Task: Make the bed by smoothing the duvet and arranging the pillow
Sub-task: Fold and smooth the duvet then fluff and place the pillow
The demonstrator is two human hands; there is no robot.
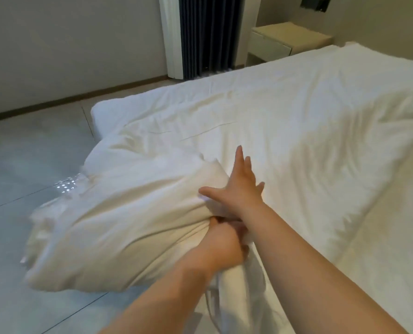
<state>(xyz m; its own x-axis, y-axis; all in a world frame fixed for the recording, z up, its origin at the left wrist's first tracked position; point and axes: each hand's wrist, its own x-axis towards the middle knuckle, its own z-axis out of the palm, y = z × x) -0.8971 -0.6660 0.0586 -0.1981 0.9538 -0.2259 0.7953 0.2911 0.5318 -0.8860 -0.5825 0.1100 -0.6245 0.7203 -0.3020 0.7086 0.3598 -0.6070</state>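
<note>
A white duvet covers the bed, rumpled with long creases. Its near left corner is bunched up and hangs blurred over the bed's edge above the floor. My left hand grips a fistful of that bunched fabric at the near edge. My right hand lies just beyond it with fingers straight and spread, pressing flat on the duvet beside the raised fold. No pillow shows in this view.
Grey tiled floor lies left of the bed. A pale bedside cabinet stands at the far corner, next to a dark curtain with a white panel. A bare sheet strip shows at the right.
</note>
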